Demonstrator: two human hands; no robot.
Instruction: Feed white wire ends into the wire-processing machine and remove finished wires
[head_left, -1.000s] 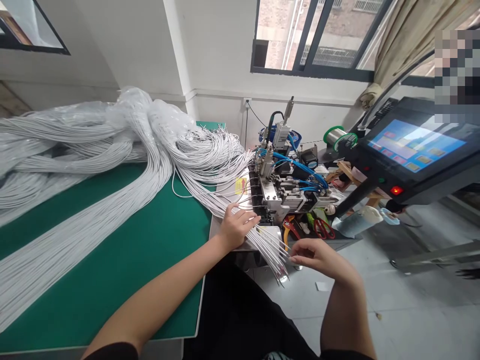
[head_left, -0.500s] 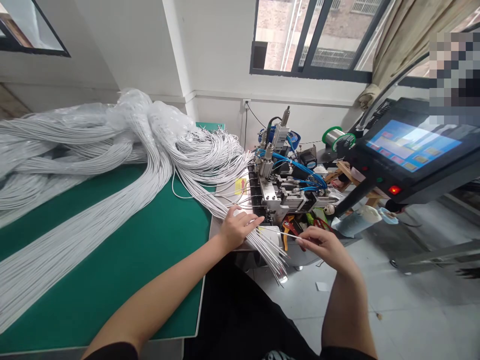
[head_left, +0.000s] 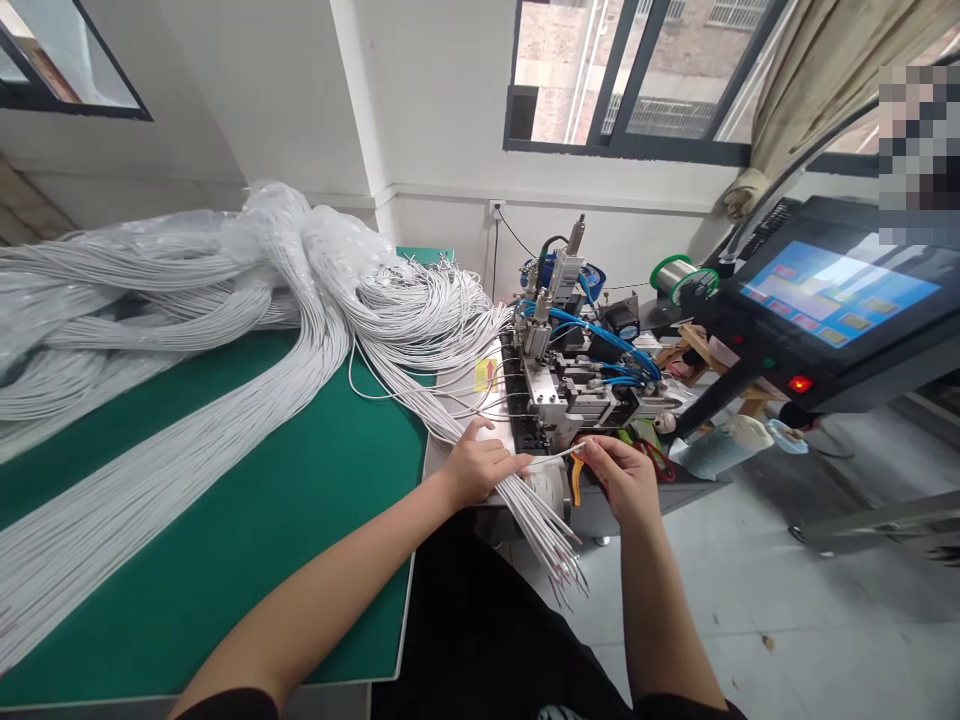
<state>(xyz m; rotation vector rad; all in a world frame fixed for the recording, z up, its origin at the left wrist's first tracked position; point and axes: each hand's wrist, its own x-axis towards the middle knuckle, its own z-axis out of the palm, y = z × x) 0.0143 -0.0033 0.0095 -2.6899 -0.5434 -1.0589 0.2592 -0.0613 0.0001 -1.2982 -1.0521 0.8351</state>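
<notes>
My left hand (head_left: 484, 463) is closed over a bundle of white cables (head_left: 536, 520), whose loose ends hang past the table corner toward my lap. Between the hands a single white cable (head_left: 553, 457) stretches out, its end pinched in the fingers of my right hand (head_left: 619, 472). Just beyond both hands stands a bench machine (head_left: 551, 385) with metal cylinders and blue air hoses. Several single cables run from the pile into its near side. Orange-handled pliers (head_left: 576, 482) lie partly hidden beside my right hand.
A green-topped table (head_left: 300, 540) carries a large pile of white cables (head_left: 292, 250), partly wrapped in clear plastic. On the right, a touchscreen panel (head_left: 840, 290) stands on an arm. Behind the machine sits a wire spool (head_left: 679, 278) with green rims.
My right hand has come left and up with the cable end, nearer my left hand and the machine. The loose bundle ends hang slightly lower. My left hand keeps its place on the bundle.
</notes>
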